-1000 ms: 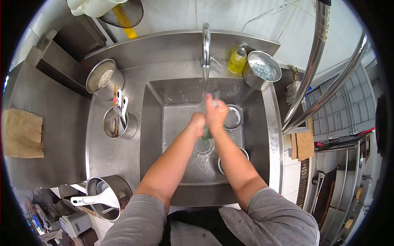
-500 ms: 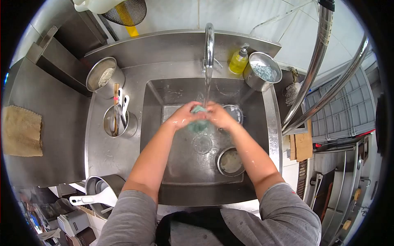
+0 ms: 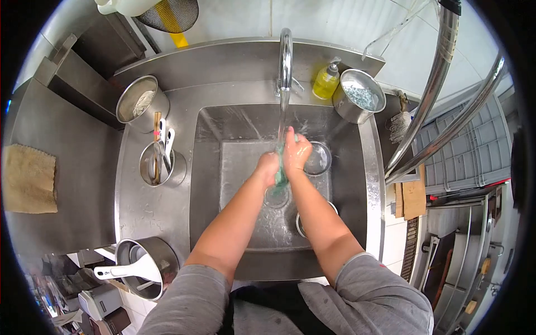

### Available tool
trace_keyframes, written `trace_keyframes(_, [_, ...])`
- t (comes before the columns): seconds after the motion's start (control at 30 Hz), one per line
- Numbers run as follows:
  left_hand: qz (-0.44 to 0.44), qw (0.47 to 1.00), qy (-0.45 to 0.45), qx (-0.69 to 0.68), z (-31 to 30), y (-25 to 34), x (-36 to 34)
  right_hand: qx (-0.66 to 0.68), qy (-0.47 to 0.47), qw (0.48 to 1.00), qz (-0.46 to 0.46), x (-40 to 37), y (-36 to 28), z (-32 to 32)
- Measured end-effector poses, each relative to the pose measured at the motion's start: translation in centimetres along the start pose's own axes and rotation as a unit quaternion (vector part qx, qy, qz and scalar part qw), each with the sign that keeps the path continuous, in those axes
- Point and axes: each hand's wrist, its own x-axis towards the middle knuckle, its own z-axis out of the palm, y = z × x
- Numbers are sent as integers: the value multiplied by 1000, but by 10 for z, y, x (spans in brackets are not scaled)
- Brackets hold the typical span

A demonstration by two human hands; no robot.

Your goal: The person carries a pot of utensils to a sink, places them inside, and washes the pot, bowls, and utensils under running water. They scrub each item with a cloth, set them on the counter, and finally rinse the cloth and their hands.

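Under the running tap (image 3: 286,61), a wet green cloth (image 3: 281,177) is squeezed between my two hands. My left hand (image 3: 269,167) is closed against the cloth from the left side. On the right, my right hand (image 3: 296,152) is curled into a fist around it, with a bit of green showing at the fingers. Both hands are wet and above the sink (image 3: 234,234). Just right of my right hand, a round metal bowl (image 3: 318,159) stands in the sink. My right forearm mostly covers a second round container (image 3: 300,224). The drain (image 3: 277,196) lies below the cloth.
Behind the sink stand a yellow soap bottle (image 3: 325,84) and a metal pot (image 3: 360,100) with bluish-white contents. At left are a pot (image 3: 159,103), a utensil container (image 3: 177,170) and a larger pot (image 3: 159,251) with a white-handled tool. Metal pipes (image 3: 427,95) rise at right.
My hands have turned from side by side to upright and pressed together, with the cloth pulled long between them. My forearms have drawn closer, and the right one now covers more of the lower container.
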Motion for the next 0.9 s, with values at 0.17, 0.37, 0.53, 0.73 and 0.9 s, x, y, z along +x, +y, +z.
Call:
trace_keyframes(0.17, [-14, 982, -105, -154, -15, -19, 33, 41, -55, 990, -123, -55, -16, 5])
trace_keyframes(0.37, [70, 971, -202, -109, -40, -5, 20, -95, -109, 957, -253, 26, 14, -8])
trace_keyframes(0.53, [40, 966, -66, -245, -44, -7, 7, -79, -439, 866, -228, -52, -23, -52])
trace_keyframes(0.73, [-51, 882, -290, -368, -28, 5, -21, 234, -300, 845, 375, 7, 49, -48])
trace_keyframes(0.9, [-54, 935, -225, -269, -43, 11, -16, 255, -324, 884, 221, 9, 46, -53])
